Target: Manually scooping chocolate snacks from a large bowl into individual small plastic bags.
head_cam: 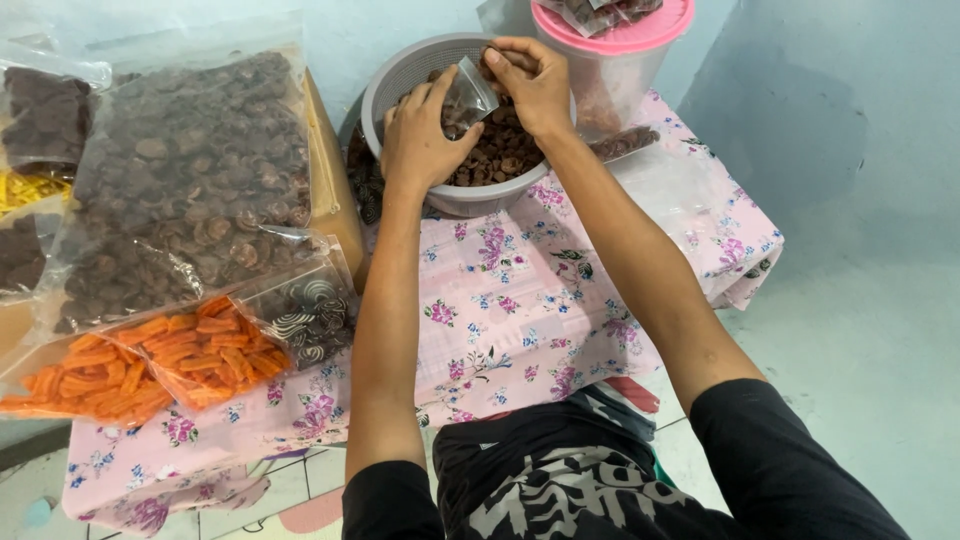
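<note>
The small clear plastic pouch point(468, 97) is a little see-through bag, shiny and a bit crinkled, with some dark brown snack pieces already showing through its lower part. It sits right between the two hands, over the grey basket point(400, 75). The left hand point(420, 140) is curled around the pouch's lower edge from below and to the left, fingers closed on it, thumb poking up along the side. The right hand point(530, 82) is just above and to the right, fingertips pinched at the pouch's top corner, so both hands have a grip on it.

Directly under both hands, the basket is full of brown ring-shaped snacks point(500, 150), touching the underside of the left hand as far as I can tell. Just past the right hand stands a clear tub with a pink lid point(640, 35), with a few filled pouches lying on top.

Well off to the left of the left hand there's a big bag of dark brown snacks point(190, 170), and nearer the person a bag of orange stick snacks point(150, 360) and a smaller bag of swirly striped ones point(310, 315). Everything's on a pink floral tablecloth point(520, 310).
</note>
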